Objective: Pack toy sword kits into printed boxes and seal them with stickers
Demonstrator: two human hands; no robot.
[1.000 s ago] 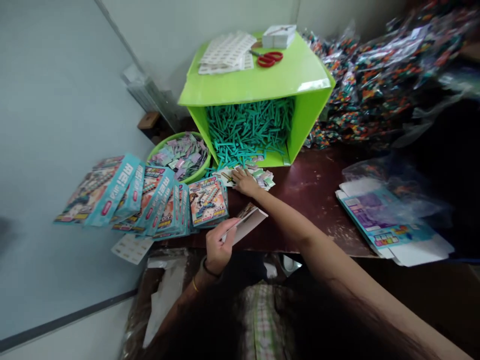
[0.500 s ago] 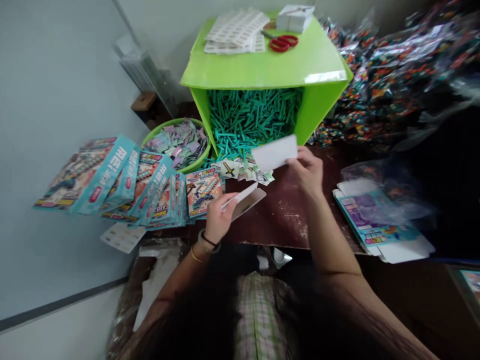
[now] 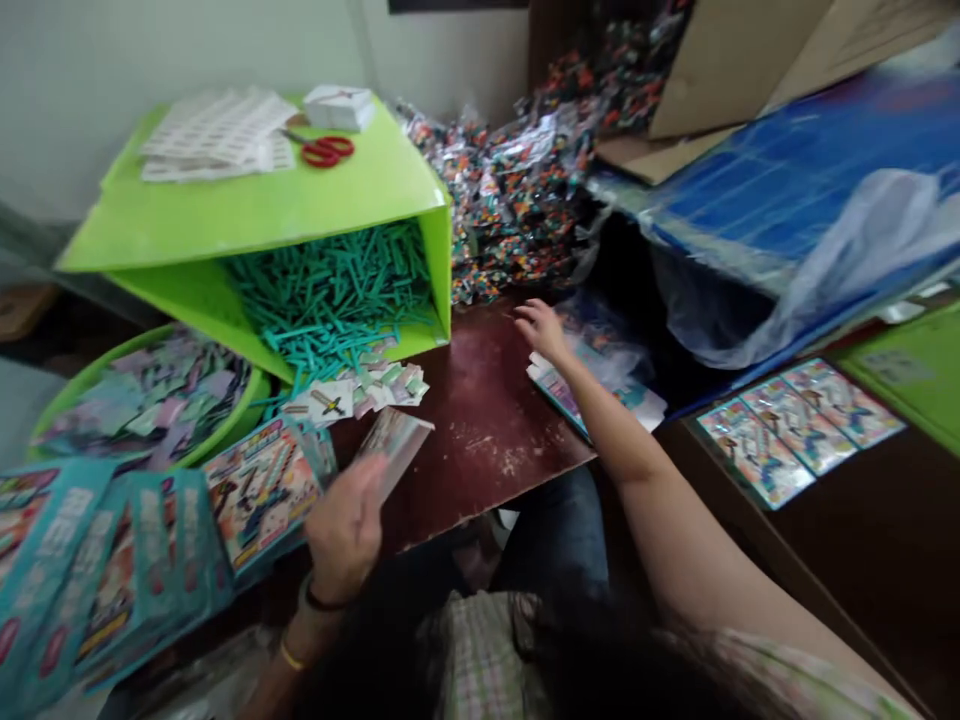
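Down at 7 o'clock, the left hand (image 3: 345,530) pinches a flat, glossy card packet (image 3: 395,447) by its near end, its long axis pointing toward 1 o'clock, tilted above the scuffed dark-red surface (image 3: 487,420). Over at 2 o'clock the right hand (image 3: 541,330) lies loosely open, fingers spread, on a stack of flattened blue cardboard boxes (image 3: 592,395) under crinkled clear plastic.

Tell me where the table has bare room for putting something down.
The bare brown table is free between the green box, the small cards and the flat packs under the right hand. The left side is crowded with boxes.
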